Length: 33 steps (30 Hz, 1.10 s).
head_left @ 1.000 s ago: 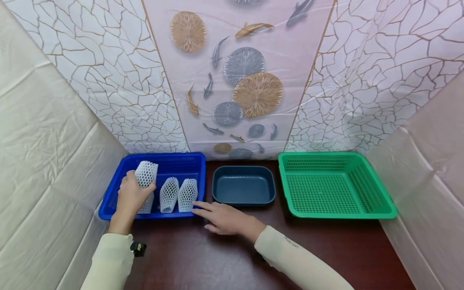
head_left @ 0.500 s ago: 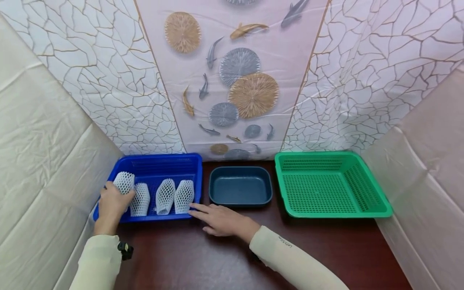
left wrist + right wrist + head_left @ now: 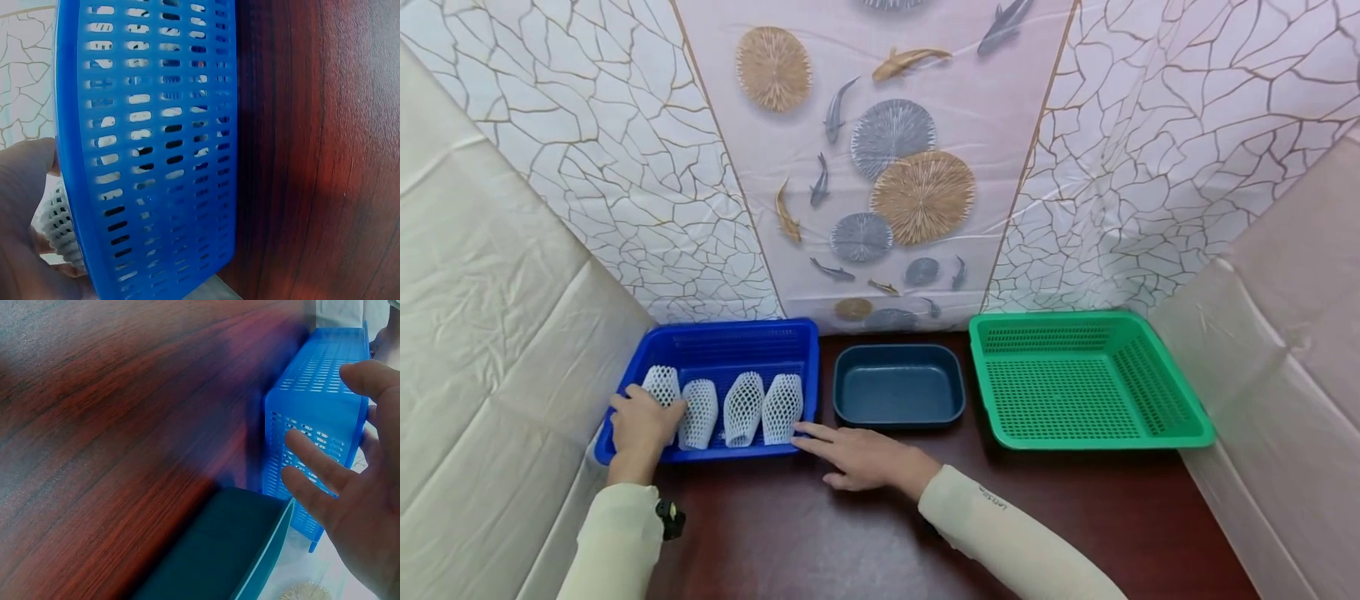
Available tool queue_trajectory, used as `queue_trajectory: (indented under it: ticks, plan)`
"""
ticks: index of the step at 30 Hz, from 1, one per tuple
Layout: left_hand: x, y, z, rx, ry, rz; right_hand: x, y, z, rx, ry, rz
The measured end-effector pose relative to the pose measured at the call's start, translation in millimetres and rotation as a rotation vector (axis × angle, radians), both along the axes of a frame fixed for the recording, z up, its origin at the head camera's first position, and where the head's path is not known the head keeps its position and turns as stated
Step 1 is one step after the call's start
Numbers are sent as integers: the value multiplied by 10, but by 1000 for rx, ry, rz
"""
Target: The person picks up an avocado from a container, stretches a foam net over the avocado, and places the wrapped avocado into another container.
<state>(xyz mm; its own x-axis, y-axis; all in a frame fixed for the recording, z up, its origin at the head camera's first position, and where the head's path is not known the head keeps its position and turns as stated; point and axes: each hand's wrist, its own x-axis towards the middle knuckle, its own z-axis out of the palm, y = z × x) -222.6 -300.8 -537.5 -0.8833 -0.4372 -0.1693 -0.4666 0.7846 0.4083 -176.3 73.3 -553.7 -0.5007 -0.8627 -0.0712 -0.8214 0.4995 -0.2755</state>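
Note:
At the left end of the blue plastic basket (image 3: pixel 730 340), my left hand (image 3: pixel 643 427) grips a white foam net sleeve (image 3: pixel 662 381), its fingers and thumb around the sides. In the left wrist view, part of that net shows between the fingers, behind the basket wall (image 3: pixel 156 187). Three more white foam net sleeves stand in a row to its right: one close beside (image 3: pixel 698 414), one in the middle (image 3: pixel 744 410) and one by the right wall (image 3: pixel 782 409). My right hand (image 3: pixel 865 457) has its fingers extended to the basket's front right corner and holds nothing.
A dark blue-green rectangular tray (image 3: pixel 898 421) stands right of the blue basket. Further right is a green perforated basket (image 3: pixel 1101 445). All stand on a dark red-brown wooden table (image 3: pixel 790 533), with cloth walls at the back and both sides.
My left hand has carried the foam net sleeve left, over the one beside it, and lowered it into the basket's left end. The right hand has stayed at the front right corner.

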Motion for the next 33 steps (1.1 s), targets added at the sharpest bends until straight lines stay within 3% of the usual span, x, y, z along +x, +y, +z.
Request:
queue_trajectory:
  ticks: [9,18,33]
  plan:
    - [-20,11,-83,65,23,-57,-7,-10,4,-2,-41,-2]
    - [-13,-65,-134,109,-17,-52,2,-8,4,-6,-74,-14]
    - [-38,-50,-123,-34,-64,-148,-2,-1,-36,-11,-82,-14]
